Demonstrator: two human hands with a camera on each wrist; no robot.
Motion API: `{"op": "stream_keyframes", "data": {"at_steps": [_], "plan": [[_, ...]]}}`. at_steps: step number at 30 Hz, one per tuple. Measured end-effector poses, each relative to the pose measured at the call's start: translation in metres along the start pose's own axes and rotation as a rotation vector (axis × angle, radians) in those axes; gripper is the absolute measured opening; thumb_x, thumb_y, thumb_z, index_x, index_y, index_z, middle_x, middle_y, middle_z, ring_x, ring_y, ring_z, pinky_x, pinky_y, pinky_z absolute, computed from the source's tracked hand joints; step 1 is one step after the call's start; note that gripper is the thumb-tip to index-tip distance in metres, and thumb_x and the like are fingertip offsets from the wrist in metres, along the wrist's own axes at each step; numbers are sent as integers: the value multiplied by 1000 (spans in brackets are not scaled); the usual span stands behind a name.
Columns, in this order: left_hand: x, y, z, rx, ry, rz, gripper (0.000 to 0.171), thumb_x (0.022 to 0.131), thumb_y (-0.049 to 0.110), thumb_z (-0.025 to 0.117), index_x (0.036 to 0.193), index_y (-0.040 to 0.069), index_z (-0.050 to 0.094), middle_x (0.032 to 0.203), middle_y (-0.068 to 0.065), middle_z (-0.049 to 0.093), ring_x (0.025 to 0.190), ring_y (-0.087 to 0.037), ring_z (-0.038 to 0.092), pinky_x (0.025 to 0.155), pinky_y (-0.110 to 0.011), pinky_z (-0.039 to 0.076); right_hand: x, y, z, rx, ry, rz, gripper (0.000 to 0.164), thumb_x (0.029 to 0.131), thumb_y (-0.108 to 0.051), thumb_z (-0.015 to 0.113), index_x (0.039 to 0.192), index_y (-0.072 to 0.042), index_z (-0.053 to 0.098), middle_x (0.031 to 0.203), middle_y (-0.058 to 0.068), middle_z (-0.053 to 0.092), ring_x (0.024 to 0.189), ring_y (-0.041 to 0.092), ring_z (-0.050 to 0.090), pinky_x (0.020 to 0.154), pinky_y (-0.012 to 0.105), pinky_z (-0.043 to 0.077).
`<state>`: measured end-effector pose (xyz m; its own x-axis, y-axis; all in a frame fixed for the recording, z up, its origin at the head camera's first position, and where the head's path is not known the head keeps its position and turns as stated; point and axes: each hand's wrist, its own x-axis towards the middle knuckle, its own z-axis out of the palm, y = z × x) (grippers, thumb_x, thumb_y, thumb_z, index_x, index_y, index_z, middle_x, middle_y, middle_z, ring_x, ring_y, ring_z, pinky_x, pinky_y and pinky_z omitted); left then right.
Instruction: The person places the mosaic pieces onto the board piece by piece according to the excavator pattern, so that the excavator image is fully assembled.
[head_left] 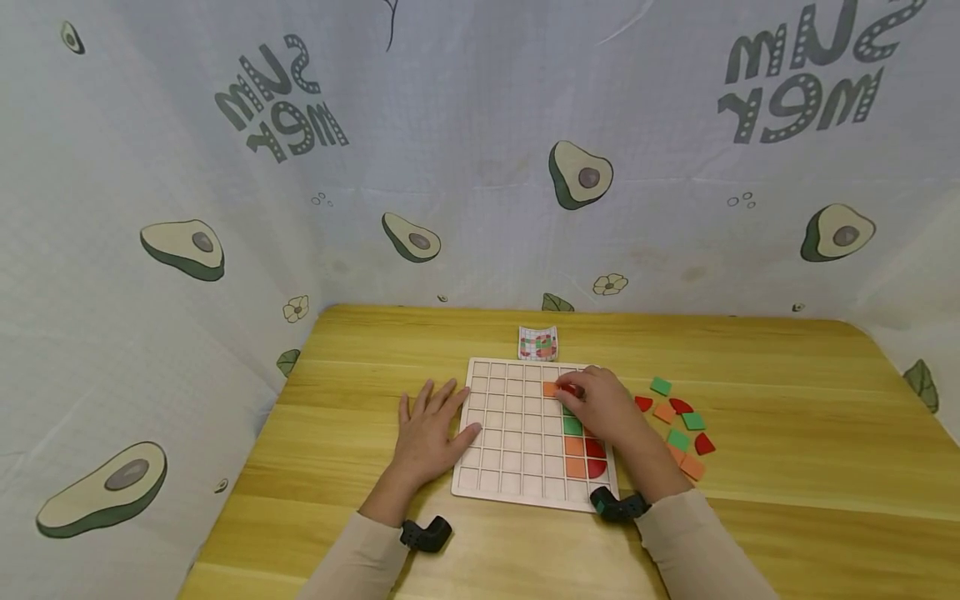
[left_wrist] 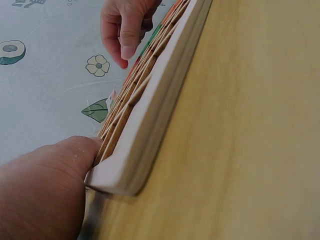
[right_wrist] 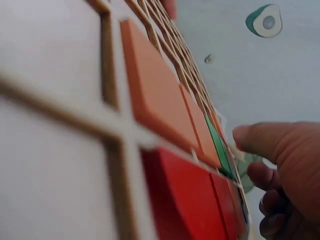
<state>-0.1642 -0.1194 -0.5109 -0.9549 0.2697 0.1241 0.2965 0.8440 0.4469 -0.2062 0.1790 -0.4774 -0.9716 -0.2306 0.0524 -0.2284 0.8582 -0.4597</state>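
A person in beige sleeves (head_left: 358,557) is working at a wood-grain surface (head_left: 810,433) w/ both hands at a gridded board (head_left: 517,458). The L hand (head_left: 429,437) is lying palm down, fingers spread, at the board's L side, its thumb overlapping the edge. The R hand (head_left: 603,406) is hovering over the upper R part of the board, fingers bent w/ thumb and index tips close tog.; a red pc. (head_left: 570,389) is showing btwn them, but cannot tell whether they're pinching it or it's already sitting in its cell. Just L of the tips, an orange tile (head_left: 550,389) is occupying a cell.

Nearer the person, on the board's R side, a green tile (head_left: 572,426) is sitting above two more orange tiles (head_left: 575,457), w/ two curved red pcs. (head_left: 596,458) filling cells beside them. R of the board, loose pcs. (head_left: 693,421) in red, orange & green are lying scattered. A small printed card (head_left: 537,342) is standing or lying just behind the board's far edge. Black wrist devices (head_left: 427,534) are showing on both arms; behind, a pale cloth (head_left: 480,125) is hanging w/ avocado prints & lettering.
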Motion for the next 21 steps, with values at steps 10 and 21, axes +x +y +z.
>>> {"op": "stream_keyframes", "data": {"at_steps": [10, 21], "plan": [[-2, 0, -1, 3, -6, -2, 63, 101, 55, 53, 155, 26, 46, 165, -5, 37, 157, -41, 19, 121, -73, 3, -17, 43, -43, 116, -43, 189, 34, 104, -28, 60, 129, -7, 67, 93, 9, 60, 82, 23, 52, 67, 30, 44], [-1, 1, 0, 2, -6, -2, 63, 101, 56, 52, 156, 26, 45, 166, -4, 37, 157, -40, 20, 121, -73, 4, -42, 71, -64, 139, -127, 329, 35, 98, -38, 68, 114, -7, 68, 93, 10, 61, 82, 24, 53, 62, 31, 45]]}}
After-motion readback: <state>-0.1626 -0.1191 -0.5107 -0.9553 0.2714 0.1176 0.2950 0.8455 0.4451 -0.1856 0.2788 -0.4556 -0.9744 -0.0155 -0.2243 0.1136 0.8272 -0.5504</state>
